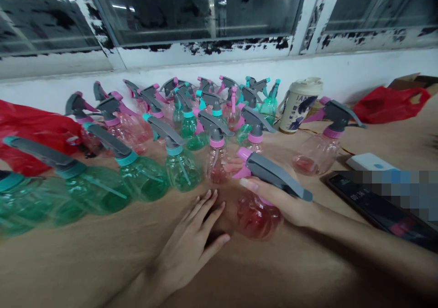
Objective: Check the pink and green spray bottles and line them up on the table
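The right hand (pixel 294 203) grasps a red bottle (pixel 258 221), long axis near upright, nozzle (pixel 244 154) leftward; the left hand (pixel 186 246) lies released.

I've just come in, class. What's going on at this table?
A person's right hand grips a pink spray bottle near its neck, below the grey-and-pink trigger head. The left hand is open, palm down, beside it, holding nothing. Green spray bottles line the left front, with more green and pink ones behind. Another pink-collared spray bottle stands to the right, near a phone.
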The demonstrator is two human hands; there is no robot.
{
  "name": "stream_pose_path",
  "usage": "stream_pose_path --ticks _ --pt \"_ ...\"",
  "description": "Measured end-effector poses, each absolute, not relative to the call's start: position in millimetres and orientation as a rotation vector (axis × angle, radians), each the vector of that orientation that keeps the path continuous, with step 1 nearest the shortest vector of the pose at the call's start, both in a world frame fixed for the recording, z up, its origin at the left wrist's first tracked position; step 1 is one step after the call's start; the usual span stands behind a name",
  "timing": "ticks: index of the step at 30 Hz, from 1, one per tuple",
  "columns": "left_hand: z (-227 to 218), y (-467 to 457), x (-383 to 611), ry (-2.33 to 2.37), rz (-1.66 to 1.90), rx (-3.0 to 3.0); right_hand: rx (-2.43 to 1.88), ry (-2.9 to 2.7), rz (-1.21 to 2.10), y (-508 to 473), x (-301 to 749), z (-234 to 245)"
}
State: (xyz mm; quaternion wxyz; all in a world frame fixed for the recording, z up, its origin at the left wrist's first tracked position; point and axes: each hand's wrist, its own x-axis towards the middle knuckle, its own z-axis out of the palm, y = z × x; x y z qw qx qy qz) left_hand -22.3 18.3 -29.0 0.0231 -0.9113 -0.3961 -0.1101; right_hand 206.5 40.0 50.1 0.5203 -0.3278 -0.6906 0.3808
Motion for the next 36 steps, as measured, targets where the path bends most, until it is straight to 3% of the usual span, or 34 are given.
stream_pose_path --ticks 12,20,28,36 --pt "-29.6 17.8 -22.2 -1.225 -0.379 -2.834 -0.79 -1.648 0.973 37.6 205.1 54.0" --pt "-26.9 16.2 -21.3 -1.204 -0.389 -2.821 -1.01 -1.744 0.763 33.9 208.5 56.0" --pt "-29.7 18.0 -23.0 -1.194 -0.398 -2.81 -0.818 -1.726 0.931 34.8 206.4 56.9" --pt "-32.2 18.4 -23.6 -1.202 -0.36 -2.817 -0.826 -1.717 0.763 35.1 204.7 56.2"
